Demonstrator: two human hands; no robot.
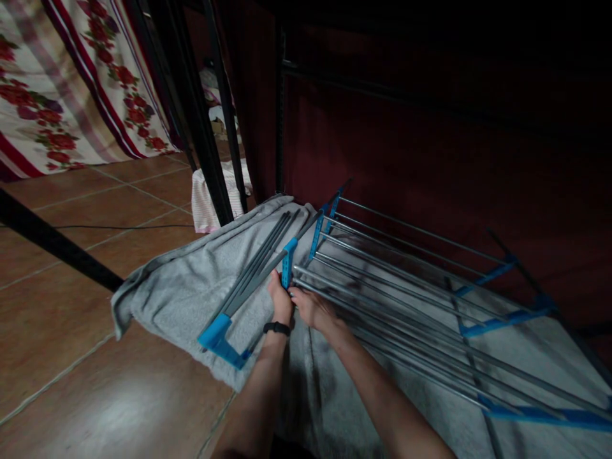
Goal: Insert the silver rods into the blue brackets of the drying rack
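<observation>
A rack of thin metal rods (382, 271) with blue plastic brackets lies on a grey blanket (167, 306). My left hand (280, 298), below a black wristband, grips the lower part of an upright blue bracket (287, 261). Close beside it, my right hand (310, 307) has its fingers pinched at the bracket's lower end, near the end of a rod; what is between them is too small to make out. Left of my hands, several loose grey rods (261, 261) lie on the blanket by a blue corner piece (222, 341).
Black metal posts (203, 127) rise behind the blanket, and another black bar (62, 242) slants in from the left. A striped cloth (208, 201) lies on the tiled floor (95, 376). A floral curtain (95, 83) hangs at the upper left, a dark red panel (406, 166) behind the rack.
</observation>
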